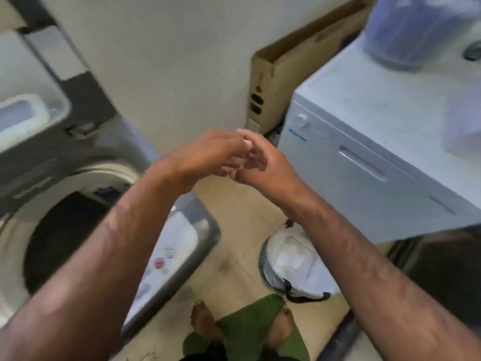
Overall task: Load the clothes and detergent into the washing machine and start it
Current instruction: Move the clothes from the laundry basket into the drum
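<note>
The front-loading washing machine (39, 157) fills the left side. Its round door (182, 246) hangs open toward me and the drum opening (59, 235) looks dark; I cannot make out clothes inside. A white detergent drawer (23, 118) shows at the machine's upper left. My left hand (205, 155) and my right hand (263, 165) meet in mid-air in front of the wall, fingertips touching. Blur hides whether anything small sits between the fingers. A white laundry basket (289, 267) with pale cloth in it stands on the floor below my right forearm.
A white appliance (364, 162) stands at the right with a translucent blue container (411, 29) on top. A cardboard box (281, 74) leans on the wall behind it. My bare feet rest on a green mat (247, 332) on the tiled floor.
</note>
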`<state>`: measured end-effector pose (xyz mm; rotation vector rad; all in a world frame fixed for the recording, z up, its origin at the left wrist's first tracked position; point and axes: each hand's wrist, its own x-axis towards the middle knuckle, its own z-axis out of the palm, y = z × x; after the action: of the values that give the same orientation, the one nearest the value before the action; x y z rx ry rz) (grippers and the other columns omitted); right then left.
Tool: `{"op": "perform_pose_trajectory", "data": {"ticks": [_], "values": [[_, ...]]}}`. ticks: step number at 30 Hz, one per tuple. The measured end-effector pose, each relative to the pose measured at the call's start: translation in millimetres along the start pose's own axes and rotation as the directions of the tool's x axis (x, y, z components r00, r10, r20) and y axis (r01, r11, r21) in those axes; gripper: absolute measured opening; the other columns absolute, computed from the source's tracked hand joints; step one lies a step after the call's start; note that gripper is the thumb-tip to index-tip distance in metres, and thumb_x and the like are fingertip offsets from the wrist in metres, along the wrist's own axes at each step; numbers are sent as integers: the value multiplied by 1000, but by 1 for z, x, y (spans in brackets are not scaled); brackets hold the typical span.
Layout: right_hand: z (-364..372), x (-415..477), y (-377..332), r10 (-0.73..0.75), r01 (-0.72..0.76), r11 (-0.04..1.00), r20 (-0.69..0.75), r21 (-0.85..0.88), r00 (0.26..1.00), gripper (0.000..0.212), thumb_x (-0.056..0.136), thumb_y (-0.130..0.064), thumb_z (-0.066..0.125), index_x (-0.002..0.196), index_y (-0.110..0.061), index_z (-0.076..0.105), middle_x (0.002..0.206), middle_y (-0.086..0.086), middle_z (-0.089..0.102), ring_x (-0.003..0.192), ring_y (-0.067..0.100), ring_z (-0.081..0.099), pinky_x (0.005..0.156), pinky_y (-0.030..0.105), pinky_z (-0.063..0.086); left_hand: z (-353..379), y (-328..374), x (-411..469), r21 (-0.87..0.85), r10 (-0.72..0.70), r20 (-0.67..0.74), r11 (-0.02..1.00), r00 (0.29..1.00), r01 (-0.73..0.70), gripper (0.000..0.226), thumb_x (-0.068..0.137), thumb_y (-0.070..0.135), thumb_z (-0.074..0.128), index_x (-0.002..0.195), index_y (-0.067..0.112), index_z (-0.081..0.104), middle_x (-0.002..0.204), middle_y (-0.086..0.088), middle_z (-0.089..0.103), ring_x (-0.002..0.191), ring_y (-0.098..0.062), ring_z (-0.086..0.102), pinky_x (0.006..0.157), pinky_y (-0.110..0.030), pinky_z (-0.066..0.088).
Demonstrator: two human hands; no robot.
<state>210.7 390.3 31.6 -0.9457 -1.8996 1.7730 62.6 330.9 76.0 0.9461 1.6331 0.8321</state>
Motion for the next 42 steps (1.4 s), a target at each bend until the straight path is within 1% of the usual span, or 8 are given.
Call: {"op": "perform_pose_trajectory", "data": {"ticks": [3,9,13,20,23,30,36,42], "values": [[-71,-29,37,84,-86,996,-122,-6,989,76,88,-3,76,154,-23,44,141,-7,56,119,-1,59,89,17,56,77,12,40,84,-17,137,996,990,5,28,98,34,56,114,18,72,118,-6,75,104,-23,70,92,-40,50],[-167,-85,155,341,-336,940,-262,67,903,75,89,-12,77,152,-33,43,155,-3,48,137,16,51,92,25,53,218,-39,103,207,-271,318,955,908,212,23,98,35,54,106,18,68,118,-6,68,113,-27,63,87,-36,47],[-201,-115,246,506,-495,862,-273,113,818,74,88,-17,78,152,-35,44,153,-7,50,136,16,51,100,36,50,292,-102,137,204,-445,320,895,836,398,26,97,36,58,117,19,64,130,-6,63,117,-24,61,92,-36,50],[-205,-137,417,718,-705,695,-186,140,671,75,88,-11,76,152,-30,43,155,0,47,140,24,46,98,32,42,381,-238,188,148,-623,251,781,741,607,41,107,26,49,140,3,53,135,-15,58,120,-33,59,65,-27,46],[-196,-128,493,765,-756,643,-156,121,625,76,88,-13,77,153,-32,42,156,-1,45,140,22,45,101,31,41,408,-304,218,188,-674,258,737,692,649,39,108,19,43,141,-2,51,144,-18,52,132,-39,52,72,-31,47],[-176,-88,650,794,-790,605,-155,102,588,84,83,-17,78,155,-33,39,155,-2,44,124,13,46,109,35,44,453,-434,303,146,-679,188,734,709,664,27,104,25,45,111,3,60,95,-16,61,96,-33,57,85,-39,49],[-159,-54,767,807,-803,588,-142,98,573,85,85,-18,77,158,-28,34,156,0,42,135,20,48,104,32,43,488,-520,364,227,-684,191,728,704,647,50,108,23,35,157,12,33,161,-11,38,144,-30,40,118,-39,33],[-145,-29,842,823,-816,566,-139,117,551,101,76,-28,86,159,-32,28,158,-1,41,134,21,51,95,31,47,504,-583,403,506,-686,13,632,727,587,78,95,32,56,162,23,16,166,-12,18,147,-36,32,116,-48,39]]}}
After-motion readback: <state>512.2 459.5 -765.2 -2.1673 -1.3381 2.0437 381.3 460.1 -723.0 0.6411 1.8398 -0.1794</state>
